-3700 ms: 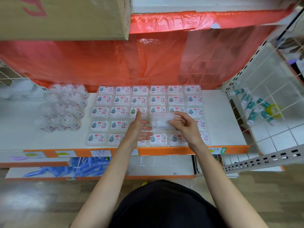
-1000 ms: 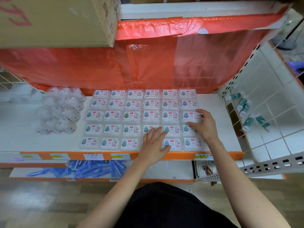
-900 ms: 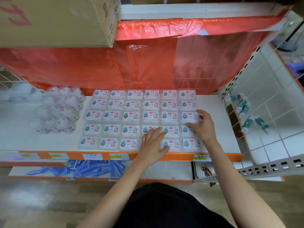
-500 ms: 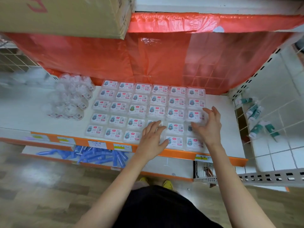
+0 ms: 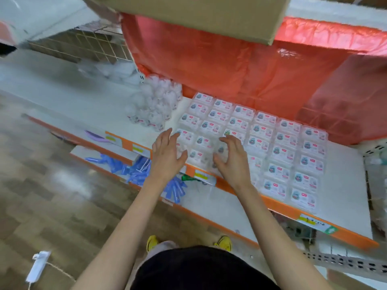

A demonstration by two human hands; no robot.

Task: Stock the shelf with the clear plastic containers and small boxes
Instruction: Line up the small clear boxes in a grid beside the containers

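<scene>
As left hand [image 5: 167,155] and right hand [image 5: 232,160] hover, boxes [image 5: 280,151] cover shelf [image 5: 343,185].

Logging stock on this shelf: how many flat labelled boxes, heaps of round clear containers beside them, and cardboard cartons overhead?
Flat labelled boxes: 30, six by five, some partly behind the left hand and right hand
Heaps of round clear containers: 1, pieces too blurred to count
Cardboard cartons: 1
Total: 32
</scene>
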